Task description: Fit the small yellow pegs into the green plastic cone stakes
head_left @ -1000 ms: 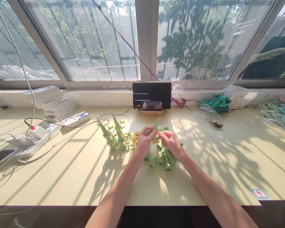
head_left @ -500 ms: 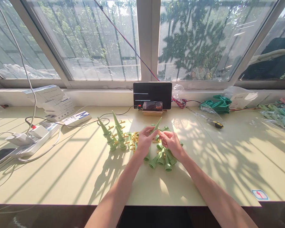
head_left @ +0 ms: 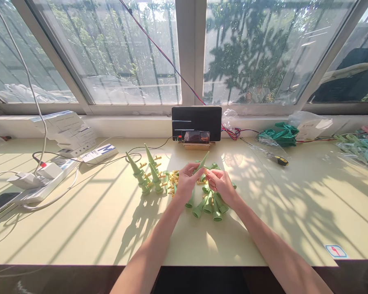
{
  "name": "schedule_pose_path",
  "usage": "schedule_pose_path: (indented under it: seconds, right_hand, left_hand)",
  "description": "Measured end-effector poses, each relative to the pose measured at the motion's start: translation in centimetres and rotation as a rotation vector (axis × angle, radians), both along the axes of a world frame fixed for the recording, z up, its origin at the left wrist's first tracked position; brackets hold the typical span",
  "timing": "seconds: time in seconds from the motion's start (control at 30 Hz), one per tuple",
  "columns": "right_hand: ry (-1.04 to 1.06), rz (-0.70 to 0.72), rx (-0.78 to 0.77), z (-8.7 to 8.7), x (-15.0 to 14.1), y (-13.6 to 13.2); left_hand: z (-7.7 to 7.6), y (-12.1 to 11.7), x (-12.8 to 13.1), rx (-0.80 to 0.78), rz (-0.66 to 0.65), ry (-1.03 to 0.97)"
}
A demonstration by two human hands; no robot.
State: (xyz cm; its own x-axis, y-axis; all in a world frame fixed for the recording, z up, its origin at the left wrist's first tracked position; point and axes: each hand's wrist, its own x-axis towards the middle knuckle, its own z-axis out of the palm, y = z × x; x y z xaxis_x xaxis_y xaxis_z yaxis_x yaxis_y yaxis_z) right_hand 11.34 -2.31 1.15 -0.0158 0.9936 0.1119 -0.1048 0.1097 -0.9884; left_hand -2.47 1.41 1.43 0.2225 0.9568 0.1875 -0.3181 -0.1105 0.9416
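My left hand (head_left: 187,179) is closed around a green plastic cone (head_left: 203,160), whose pointed tip sticks up and to the right. Against the cone's side, my right hand (head_left: 221,181) pinches a small yellow peg (head_left: 205,170), mostly covered by the fingertips. Beneath and beside the hands lie several loose green cones (head_left: 207,207), their hollow ends facing me. A heap of yellow pegs (head_left: 173,178) is partly hidden behind my left hand. To the left, several green cones stand upright as stacked spires (head_left: 155,177) with yellow pegs jutting from their sides.
A dark tablet (head_left: 196,118) with a phone (head_left: 196,137) before it stands by the window. At left are a power strip (head_left: 46,183), cables and white boxes (head_left: 67,130). A yellow-black cutter (head_left: 281,161), green bag (head_left: 279,134) and plastic bags lie at right.
Almost nothing differs. Both hands stay together at the same spot on the cone, with only a slight shift of the fingers.
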Motion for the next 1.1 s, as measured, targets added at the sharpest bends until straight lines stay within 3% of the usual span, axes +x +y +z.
schedule_pose_path:
  seconds: [0.53, 0.73, 1.1]
  right_hand:
    - [-0.119, -0.108, 0.124, 0.0, -0.2, -0.1]
    - [-0.133, -0.129, 0.107, -0.4, -0.2, 0.1]
    - [-0.315, -0.218, 0.212, -1.1, -0.3, 0.3]
  left_hand:
    - [0.1, 0.0, -0.2, -0.003, -0.058, -0.036]
    - [0.3, 0.0, -0.2, -0.082, -0.07, -0.051]
    - [-0.8, 0.8, -0.2, -0.183, -0.17, -0.032]
